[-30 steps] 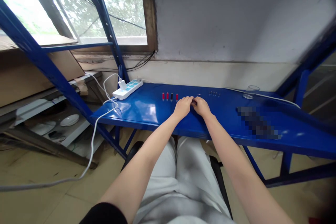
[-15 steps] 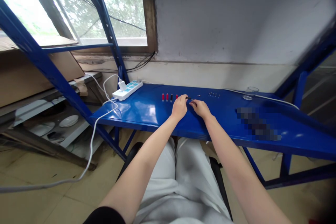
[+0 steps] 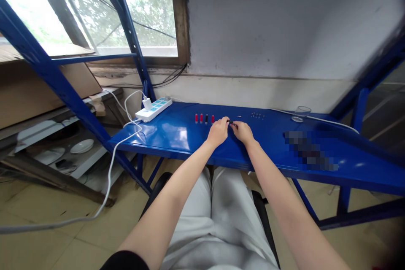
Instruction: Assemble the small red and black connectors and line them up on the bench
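My left hand is closed on one end of a small black cylinder above the blue table. Close beside it, the fingers of my right hand are pinched at the cylinder's other end; what exactly they grip is too small to tell. Left of my hands stand a red piece, a second red piece, a black piece and another red piece. Several tiny metallic parts lie to the right, behind my hands.
A white power strip with a plugged-in adapter sits at the table's left end. Its cable hangs over the edge. At the back right stands a clear glass. A blurred-out dark object lies at the right.
My hands have moved closer together, my left hand slightly to the right. More of the red piece beside my left hand now shows.
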A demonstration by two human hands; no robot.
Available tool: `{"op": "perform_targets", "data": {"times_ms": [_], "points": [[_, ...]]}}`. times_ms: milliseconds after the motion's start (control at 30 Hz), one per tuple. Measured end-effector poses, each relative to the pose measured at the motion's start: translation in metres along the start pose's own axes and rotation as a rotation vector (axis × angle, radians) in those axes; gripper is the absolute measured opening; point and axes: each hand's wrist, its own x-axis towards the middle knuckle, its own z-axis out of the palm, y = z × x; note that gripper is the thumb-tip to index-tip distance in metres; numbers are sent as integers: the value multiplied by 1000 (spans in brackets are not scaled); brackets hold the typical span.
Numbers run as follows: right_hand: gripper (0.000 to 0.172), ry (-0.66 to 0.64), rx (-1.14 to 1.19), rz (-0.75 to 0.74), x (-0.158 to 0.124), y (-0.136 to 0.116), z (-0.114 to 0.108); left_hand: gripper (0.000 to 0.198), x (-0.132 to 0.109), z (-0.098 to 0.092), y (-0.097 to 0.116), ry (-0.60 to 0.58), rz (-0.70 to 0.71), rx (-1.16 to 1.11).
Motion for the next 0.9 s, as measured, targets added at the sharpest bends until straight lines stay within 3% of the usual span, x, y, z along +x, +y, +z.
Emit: {"op": "perform_targets", "data": {"times_ms": [400,900], "points": [[31,28,17,-88,0,-1,-1,21,-2,-2,3,-135,-4,44],[29,70,24,-163,-2,-5,3,18,-2,-2,1,-121,-86,21]]}}
